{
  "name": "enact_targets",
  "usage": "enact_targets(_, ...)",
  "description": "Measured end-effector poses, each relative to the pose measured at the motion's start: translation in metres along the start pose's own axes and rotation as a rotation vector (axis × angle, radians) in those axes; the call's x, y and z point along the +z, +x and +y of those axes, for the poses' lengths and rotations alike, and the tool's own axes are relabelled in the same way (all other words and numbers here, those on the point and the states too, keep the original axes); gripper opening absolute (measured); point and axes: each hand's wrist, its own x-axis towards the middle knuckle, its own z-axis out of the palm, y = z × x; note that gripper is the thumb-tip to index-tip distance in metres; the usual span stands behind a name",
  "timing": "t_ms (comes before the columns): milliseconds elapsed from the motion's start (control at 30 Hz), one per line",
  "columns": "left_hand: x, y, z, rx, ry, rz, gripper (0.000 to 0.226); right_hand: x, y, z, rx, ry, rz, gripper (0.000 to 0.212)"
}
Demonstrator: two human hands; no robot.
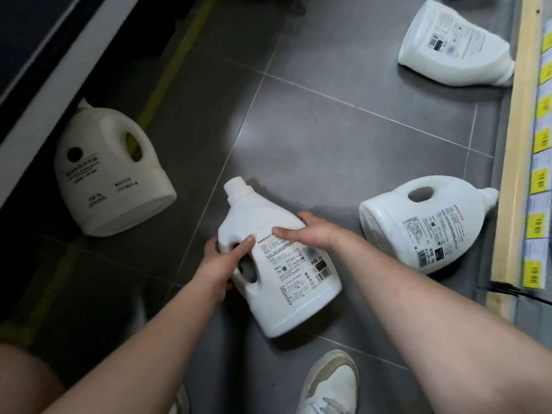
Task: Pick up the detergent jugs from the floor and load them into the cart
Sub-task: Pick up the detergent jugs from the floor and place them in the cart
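Nearest, at 6 o'clock: white sneaker (331,383), toe toward 12, planted on grey floor tiles (328,130). Just above it, dead centre: centre jug (283,273), white (back label facing up), cap toward 11 and base toward 5, possibly just clear of the tiles, though hard to tell from this angle. Gripped by both hands. Left hand (222,261) at the jug's 9 o'clock side, fingers curled through the handle opening, thumb laid over the top of the handle. Right hand (304,231) at the jug's 1 o'clock side, thumb pressed flat on the label face, fingers wrapped round the far shoulder. Three more white jugs lying on their sides, well apart from one another: second jug (110,180) at 9 o'clock, front label up, beside a dark unit (35,40) with a pale edge; third jug (424,222) at 3 o'clock, cap toward 2; fourth jug (454,46) at 1 o'clock. From 2 to 4 o'clock, wooden shelf lip (513,174) just beside the third and fourth jugs, carrying yellow price tags (537,228). At 11 o'clock, yellow floor stripe (167,73).
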Motion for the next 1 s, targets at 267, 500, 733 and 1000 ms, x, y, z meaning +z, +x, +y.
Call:
enact_targets(267, 0.0, 0.006, 0.015, 0.13, 0.099, -0.012, 0.083, 0.007, -0.002, 0.011, 0.014, 0.221, 0.092, 0.081)
enact_targets(500, 0.009, 0.0, 0.064, 0.356, 0.244, -0.068, 0.088, -0.007, -0.016, 0.006, -0.072, 0.452, 0.226, 0.084)
enact_targets(733, 0.012, -0.02, 0.115, 0.622, 0.294, -0.119, 0.094, -0.025, -0.019, -0.014, -0.289, 0.558, 0.38, 0.07)
enact_targets(1000, -0.006, -0.029, 0.127, 0.838, 0.433, -0.148, 0.103, -0.031, -0.024, -0.019, -0.471, 0.418, 0.482, 0.092)
